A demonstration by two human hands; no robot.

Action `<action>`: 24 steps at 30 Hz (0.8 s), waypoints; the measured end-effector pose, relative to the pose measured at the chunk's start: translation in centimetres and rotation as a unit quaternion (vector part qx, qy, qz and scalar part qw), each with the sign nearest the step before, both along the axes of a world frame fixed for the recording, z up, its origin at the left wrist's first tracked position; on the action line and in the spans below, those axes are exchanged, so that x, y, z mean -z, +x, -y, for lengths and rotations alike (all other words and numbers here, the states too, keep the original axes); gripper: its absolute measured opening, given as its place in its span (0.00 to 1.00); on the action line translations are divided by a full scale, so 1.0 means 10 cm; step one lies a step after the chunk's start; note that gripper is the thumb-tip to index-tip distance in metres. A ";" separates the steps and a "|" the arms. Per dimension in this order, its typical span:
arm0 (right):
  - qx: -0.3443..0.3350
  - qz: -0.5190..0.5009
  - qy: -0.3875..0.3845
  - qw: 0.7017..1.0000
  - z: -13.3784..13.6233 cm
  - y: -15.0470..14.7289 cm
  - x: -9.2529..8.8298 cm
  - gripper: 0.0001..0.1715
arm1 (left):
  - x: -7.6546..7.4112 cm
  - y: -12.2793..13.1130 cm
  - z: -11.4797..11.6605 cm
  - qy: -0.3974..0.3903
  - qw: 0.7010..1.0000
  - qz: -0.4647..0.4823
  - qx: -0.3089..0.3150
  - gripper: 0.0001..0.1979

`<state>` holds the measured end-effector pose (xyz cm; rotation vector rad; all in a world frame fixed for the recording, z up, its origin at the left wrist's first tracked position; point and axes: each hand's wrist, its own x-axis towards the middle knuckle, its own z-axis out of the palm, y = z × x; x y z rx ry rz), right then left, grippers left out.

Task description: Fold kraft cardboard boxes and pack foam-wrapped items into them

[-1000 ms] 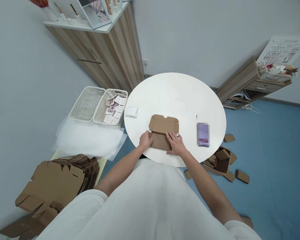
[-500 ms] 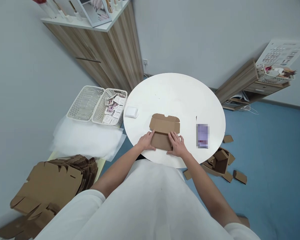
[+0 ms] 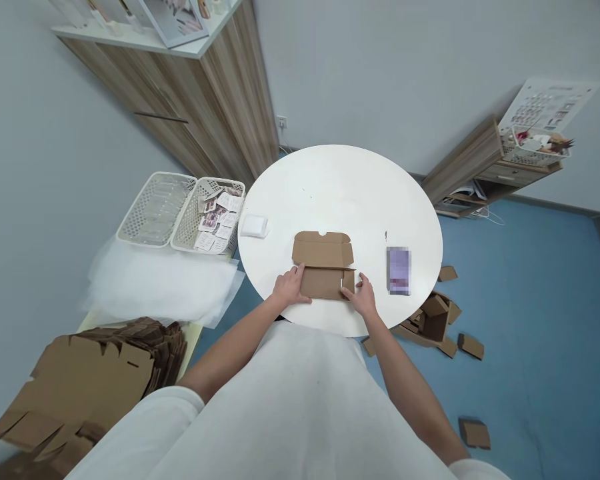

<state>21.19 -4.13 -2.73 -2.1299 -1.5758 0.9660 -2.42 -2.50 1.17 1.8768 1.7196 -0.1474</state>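
Observation:
A small brown cardboard box, partly folded, lies on the white round table with its lid panel spread out on the far side. My left hand grips the box's left end, thumb toward the near edge and fingers toward the far corner. At the right end, my right hand holds the side, with the thumb over the folded flap and the fingers outside. A narrow white slot shows beside that thumb. The box's underside is hidden.
A blurred purple item lies right of the box; a small white stack sits left. White baskets, translucent sheets and flat cardboard blanks are at left. An open carton and cardboard pieces are on the floor.
My right hand has shifted from the box's right inner panel outward to its right end, where a folded flap now shows. My left hand stays at the left end. The view has shifted slightly.

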 end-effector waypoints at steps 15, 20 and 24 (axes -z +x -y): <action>-0.205 -0.036 -0.041 0.977 -0.16 0.37 -0.27 0.39 | -0.02 -0.02 0.02 0.015 1.000 0.004 0.005 0.54; -0.295 0.001 -0.091 0.951 -0.12 0.34 -0.37 0.49 | -0.02 0.00 0.03 0.018 1.000 0.002 0.008 0.53; -0.327 0.034 -0.095 0.940 -0.10 0.33 -0.35 0.50 | -0.03 0.01 0.03 0.017 1.000 0.002 0.007 0.53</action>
